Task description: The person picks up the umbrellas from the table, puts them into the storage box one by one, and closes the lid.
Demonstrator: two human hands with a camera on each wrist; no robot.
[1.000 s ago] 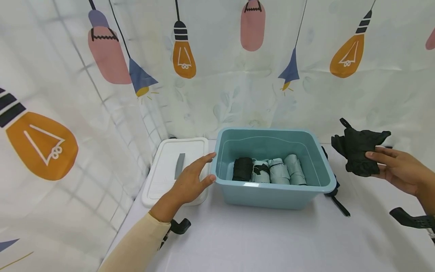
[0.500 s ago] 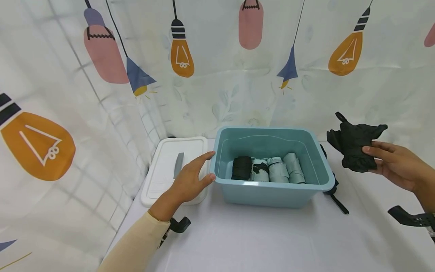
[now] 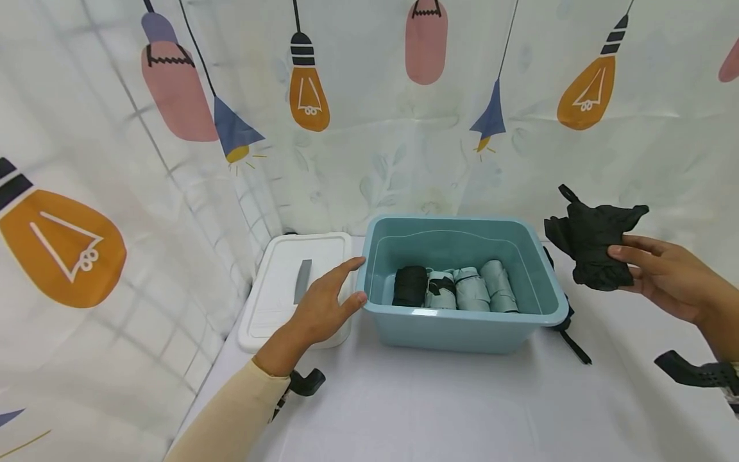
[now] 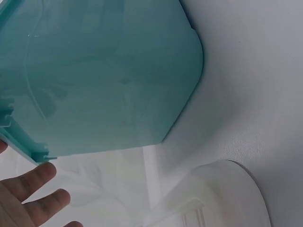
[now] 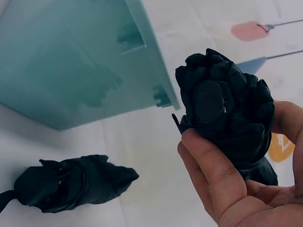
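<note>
In the head view, my right hand holds a black folding umbrella in the air right of the bin, thumb in front and fingers behind. Its fabric is loosely bunched and a small strap loop sticks up at the top. The right wrist view shows the flat end of this umbrella between thumb and fingers. My left hand has its fingers extended, tips at the left rim of the light blue plastic bin. Inside the bin lie a black roll and several pale blue-grey rolls side by side.
A second black folding umbrella lies on the table beside the bin's right wall, its strap trailing forward. The white lid with a grey handle lies left of the bin. A printed curtain hangs behind and at left.
My right hand has carried the black folding umbrella leftward and slightly up, nearer the bin. My left hand stays at the bin's left rim, and the bin's contents look the same.
</note>
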